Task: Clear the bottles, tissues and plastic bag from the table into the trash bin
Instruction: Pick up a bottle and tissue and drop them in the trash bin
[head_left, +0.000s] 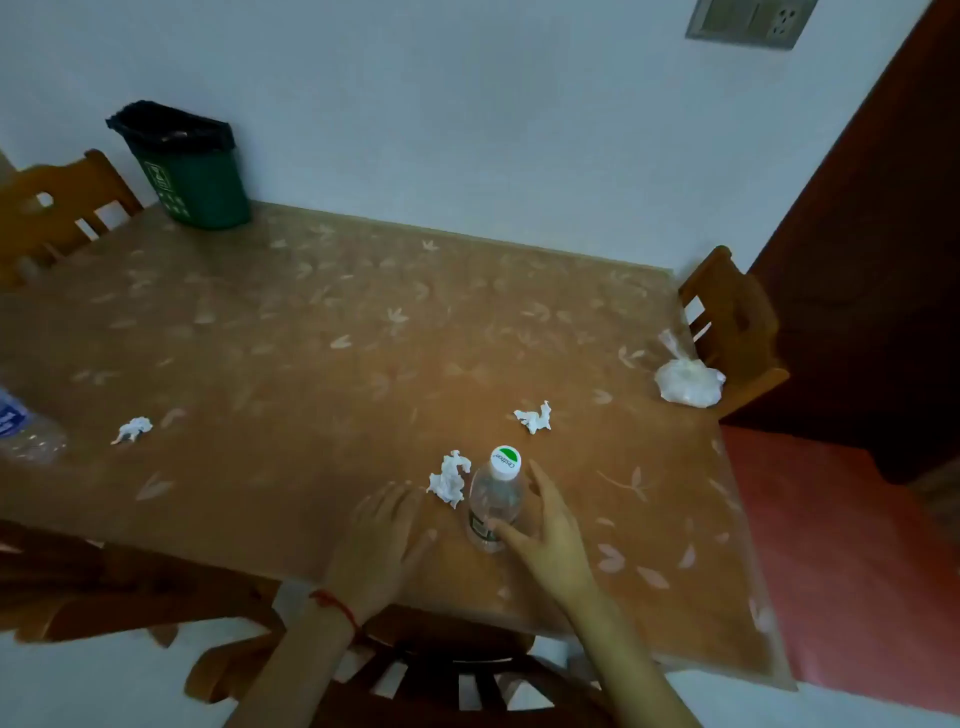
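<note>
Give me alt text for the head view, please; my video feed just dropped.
The right hand is closing around an upright clear bottle near the table's front edge, while the left hand rests flat beside it. Three crumpled tissues, a plastic bag and another bottle remain; the green bin stands at the far left corner.

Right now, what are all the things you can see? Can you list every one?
trash bin: 1, green with black liner, far left corner of the table
table: 1, brown with pale leaf pattern, centre
upright bottle: 1, clear with white and green cap, near edge
lying bottle: 1, clear with blue label, left edge, partly cut off
tissues: 3, white, crumpled, spread along the near half
plastic bag: 1, white, knotted, right edge
chairs: 3, wooden, left, right, near
wall socket plate: 1, grey, top right
left hand: flat on the table
right hand: open, reaching around the upright bottle
</note>
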